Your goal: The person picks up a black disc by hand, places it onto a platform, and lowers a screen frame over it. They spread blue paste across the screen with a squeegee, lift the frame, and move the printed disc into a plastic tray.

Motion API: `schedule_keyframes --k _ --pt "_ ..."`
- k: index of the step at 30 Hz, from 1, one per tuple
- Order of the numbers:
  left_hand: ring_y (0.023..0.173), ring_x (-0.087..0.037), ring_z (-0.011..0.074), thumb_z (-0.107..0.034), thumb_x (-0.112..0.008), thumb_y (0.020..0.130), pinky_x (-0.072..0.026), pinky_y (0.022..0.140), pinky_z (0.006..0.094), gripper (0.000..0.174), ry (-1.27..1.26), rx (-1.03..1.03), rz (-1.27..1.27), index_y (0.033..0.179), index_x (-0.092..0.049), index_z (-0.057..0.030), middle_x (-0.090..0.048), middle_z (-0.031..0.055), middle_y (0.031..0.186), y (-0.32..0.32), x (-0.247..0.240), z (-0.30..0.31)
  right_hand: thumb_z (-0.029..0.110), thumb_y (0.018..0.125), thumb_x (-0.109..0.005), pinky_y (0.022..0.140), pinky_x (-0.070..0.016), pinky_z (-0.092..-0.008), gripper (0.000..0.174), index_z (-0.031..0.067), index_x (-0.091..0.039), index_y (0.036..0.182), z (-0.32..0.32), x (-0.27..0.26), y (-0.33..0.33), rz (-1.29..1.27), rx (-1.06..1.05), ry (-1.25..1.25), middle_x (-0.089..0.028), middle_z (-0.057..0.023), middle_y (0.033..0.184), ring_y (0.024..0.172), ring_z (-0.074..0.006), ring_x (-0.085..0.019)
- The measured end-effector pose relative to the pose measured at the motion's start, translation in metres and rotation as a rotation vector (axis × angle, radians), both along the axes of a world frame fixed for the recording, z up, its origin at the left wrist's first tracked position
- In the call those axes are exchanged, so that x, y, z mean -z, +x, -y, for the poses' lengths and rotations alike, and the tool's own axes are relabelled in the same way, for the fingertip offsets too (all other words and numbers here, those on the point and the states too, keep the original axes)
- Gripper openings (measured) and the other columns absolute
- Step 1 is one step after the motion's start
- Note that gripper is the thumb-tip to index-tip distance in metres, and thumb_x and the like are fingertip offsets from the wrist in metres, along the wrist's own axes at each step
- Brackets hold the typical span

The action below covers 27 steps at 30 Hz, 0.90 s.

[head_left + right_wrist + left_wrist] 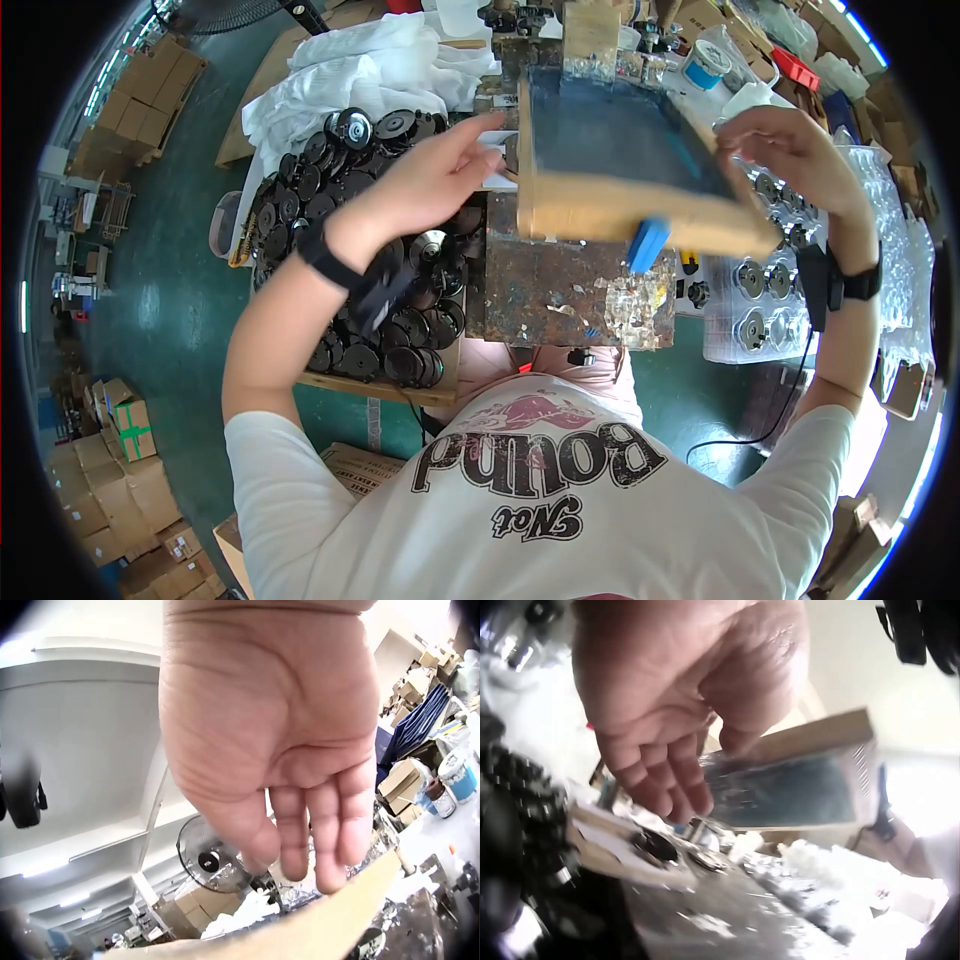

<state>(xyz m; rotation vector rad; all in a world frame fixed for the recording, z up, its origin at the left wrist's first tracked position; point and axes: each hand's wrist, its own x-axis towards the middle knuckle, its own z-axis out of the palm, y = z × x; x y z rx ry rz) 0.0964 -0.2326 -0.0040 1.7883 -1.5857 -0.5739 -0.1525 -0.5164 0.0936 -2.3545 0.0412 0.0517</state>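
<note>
A wooden screen-printing frame (640, 205) with dark mesh stands tilted up over the workbench, its near edge raised. A blue block (649, 245) sits at that near edge. My left hand (440, 175) is just left of the frame, its fingers loosely bent and nothing in them; the left wrist view shows the palm (682, 682) beside the frame. Below those fingers, a round black part (655, 847) lies by a pale board. My right hand (790, 150) is at the frame's right side, with fingers (326, 840) extended just above the wooden edge (330, 922) in the right wrist view.
Many round black parts (345, 185) are heaped on a board at the left, below white cloth (365, 75). Clear plastic trays (755, 335) with round parts stand at the right. A tub (707, 62) sits at the back right. The worn bench top (540, 290) extends toward my lap.
</note>
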Motion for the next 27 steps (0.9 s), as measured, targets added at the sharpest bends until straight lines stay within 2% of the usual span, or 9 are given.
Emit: schedule_keyframes --k 1,3,5,7,8,10,14,18,27 --pt "0.077 -0.060 0.0239 -0.023 -0.055 0.086 -0.0472 0.074 0.0311 0.058 0.018 -0.131 -0.407 0.134 -0.029 -0.0027 -0.062 0.0129 0.090 -0.016 -0.005 -0.009 0.010 0.084 -0.056 0.080 -0.0467 -0.0249 0.028 0.0016 -0.055 0.111 -0.004 0.001 0.009 0.000 0.001 -0.001 -0.060 -0.0072 0.104 0.091 -0.0124 -0.058" --pt "0.075 -0.060 0.0231 -0.022 -0.055 0.087 -0.0472 0.071 0.0307 0.059 0.058 -0.103 -0.413 0.135 -0.027 -0.0023 -0.062 0.0126 0.088 -0.036 0.000 -0.022 0.008 0.083 -0.057 0.075 -0.0473 -0.0260 0.033 0.0053 -0.053 0.116 -0.023 0.005 0.041 -0.034 0.077 -0.293 -0.061 -0.0060 0.101 0.088 -0.0124 -0.057" --pt "0.071 -0.060 0.0217 -0.022 -0.054 0.087 -0.0471 0.067 0.0299 0.063 0.144 -0.048 -0.418 0.136 -0.022 -0.0014 -0.062 0.0118 0.082 -0.049 0.010 -0.028 0.012 0.083 -0.059 0.074 -0.0466 -0.0265 0.037 0.0080 -0.051 0.119 -0.023 0.030 0.075 0.279 0.117 -0.442 -0.060 -0.0057 0.098 0.082 -0.0136 -0.056" --pt "0.070 -0.060 0.0224 -0.022 -0.055 0.087 -0.0469 0.066 0.0308 0.064 0.150 -0.063 -0.369 0.136 -0.020 -0.0016 -0.062 0.0119 0.081 -0.055 0.025 -0.029 0.014 0.079 -0.062 0.075 -0.0464 -0.0279 0.040 0.0077 -0.052 0.117 -0.048 0.030 0.102 0.194 0.266 -0.467 -0.059 -0.0089 0.100 0.084 -0.0181 -0.058" --pt "0.069 -0.060 0.0232 -0.022 -0.055 0.086 -0.0467 0.066 0.0317 0.065 0.158 -0.078 -0.316 0.137 -0.019 -0.0017 -0.061 0.0121 0.080 -0.057 0.033 -0.029 0.014 0.079 -0.062 0.075 -0.0464 -0.0279 0.040 0.0077 -0.052 0.117 -0.046 0.041 0.112 0.196 0.262 -0.470 -0.059 -0.0089 0.100 0.084 -0.0181 -0.058" --pt "0.069 -0.060 0.0239 -0.022 -0.055 0.086 -0.0465 0.065 0.0326 0.067 0.162 -0.095 -0.264 0.137 -0.018 -0.0019 -0.061 0.0123 0.079 -0.059 0.037 -0.029 0.015 0.074 -0.064 0.075 -0.0468 -0.0328 0.036 0.0058 -0.056 0.109 -0.039 0.068 0.131 0.416 0.163 -0.684 -0.058 -0.0129 0.095 0.083 -0.0259 -0.058" --pt "0.069 -0.060 0.0254 -0.024 -0.055 0.086 -0.0467 0.065 0.0337 0.069 0.212 -0.099 -0.179 0.138 -0.015 -0.0019 -0.062 0.0121 0.078 -0.059 0.038 -0.028 0.013 0.072 -0.064 0.074 -0.0462 -0.0373 0.028 0.0046 -0.059 0.097 -0.054 0.066 0.135 0.240 0.046 -0.827 -0.058 -0.0137 0.088 0.082 -0.0311 -0.056" --pt "0.070 -0.060 0.0271 -0.025 -0.054 0.086 -0.0469 0.066 0.0346 0.070 0.261 -0.094 -0.166 0.138 -0.014 -0.0015 -0.062 0.0124 0.078 -0.058 0.036 -0.028 0.014 0.071 -0.064 0.072 -0.0457 -0.0388 0.019 0.0042 -0.060 0.088 -0.071 0.077 0.127 0.279 -0.056 -0.683 -0.057 -0.0124 0.081 0.080 -0.0318 -0.055" --pt "0.069 -0.059 0.0278 -0.025 -0.054 0.085 -0.0463 0.064 0.0353 0.069 0.218 -0.082 -0.151 0.137 -0.015 -0.0015 -0.062 0.0132 0.077 -0.059 0.037 -0.028 0.016 0.071 -0.064 0.070 -0.0461 -0.0386 0.021 0.0038 -0.060 0.087 -0.100 0.057 0.090 0.165 -0.112 -0.548 -0.057 -0.0132 0.077 0.077 -0.0321 -0.056"
